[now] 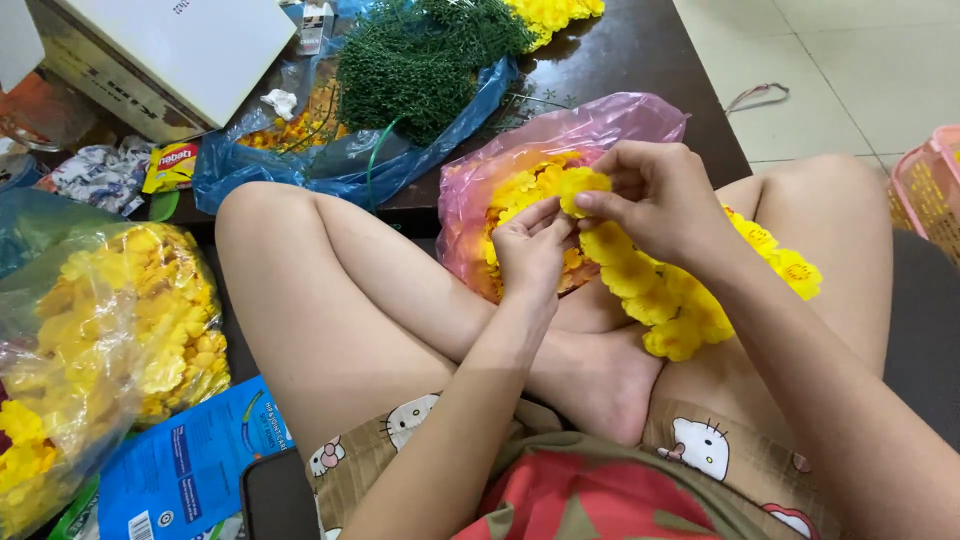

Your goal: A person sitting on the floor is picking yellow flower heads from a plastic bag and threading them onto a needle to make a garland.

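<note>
Sweeping in from nine o'clock, a clear plastic bag point(95, 340) bulges with crinkly yellow fabric flowers, and a blue printed packet point(185, 470) lies flat at seven o'clock beside a dark phone point(275, 495). Up at eleven, a white box point(190, 45) sits on the dark table point(640, 50), and a blue bag point(300, 160) spills a wiry green tangle of stems point(420, 55) at twelve. The person's bare crossed legs fill the middle and hide the floor. Behind the hands, a pink translucent bag point(590, 120) holds more yellow blooms. Now the left hand point(530, 250): fingers curled nearly closed, tips pinching just under a single yellow flower point(582, 185). The right hand point(655, 195) nips that same bloom from three o'clock, thumb and forefinger tight on its ruffled petals. Below it, a garland of yellow flowers point(670, 295) drapes across the right thigh toward four o'clock. A pink basket point(925, 190) shows at the far right edge.
</note>
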